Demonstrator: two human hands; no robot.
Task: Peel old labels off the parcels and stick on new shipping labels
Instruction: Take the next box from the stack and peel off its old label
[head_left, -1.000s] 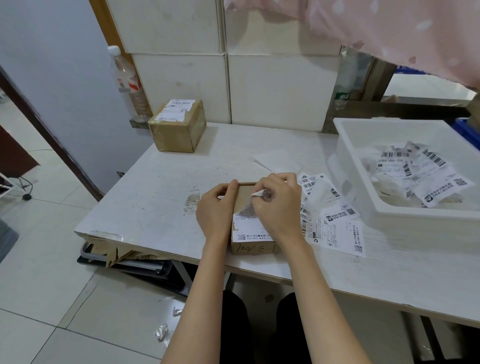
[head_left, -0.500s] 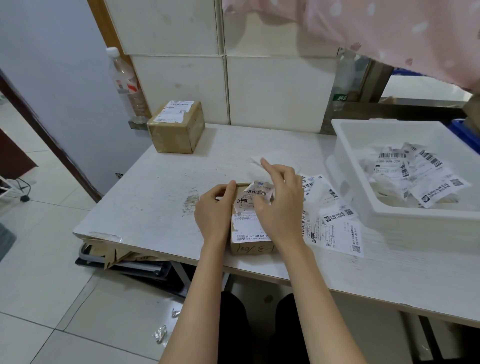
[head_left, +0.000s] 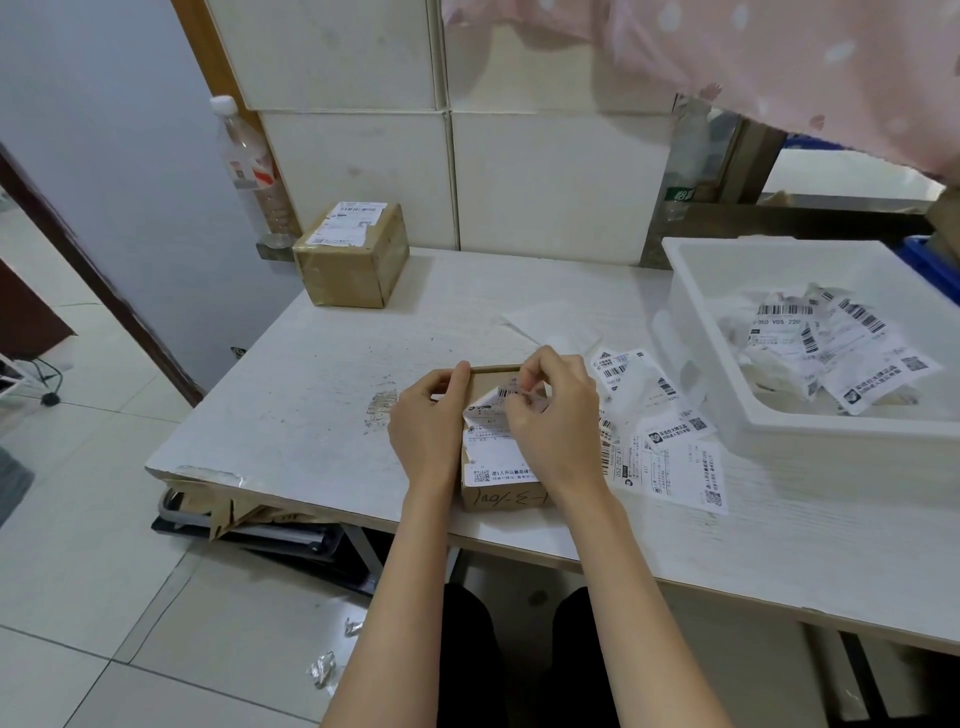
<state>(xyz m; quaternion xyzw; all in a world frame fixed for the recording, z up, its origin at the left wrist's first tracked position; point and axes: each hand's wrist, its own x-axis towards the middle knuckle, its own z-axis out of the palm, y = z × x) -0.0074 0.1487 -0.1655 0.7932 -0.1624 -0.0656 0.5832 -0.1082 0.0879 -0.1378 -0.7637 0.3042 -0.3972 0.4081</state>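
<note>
A clear plastic bottle (head_left: 249, 171) with a white cap stands upright at upper left, against the wooden door frame (head_left: 208, 67). White wall tiles (head_left: 545, 176) fill the upper centre. Pink spotted fabric (head_left: 779, 67) hangs across the upper right. Crumpled foil scraps (head_left: 322, 670) lie on the tiled floor (head_left: 93, 597) at lower left. Torn cardboard (head_left: 234, 512) protrudes beneath the tabletop (head_left: 291, 415) edge.

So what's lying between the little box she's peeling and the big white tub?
Loose shipping labels lie on the table between the box and tub, seen by the head camera.
</note>
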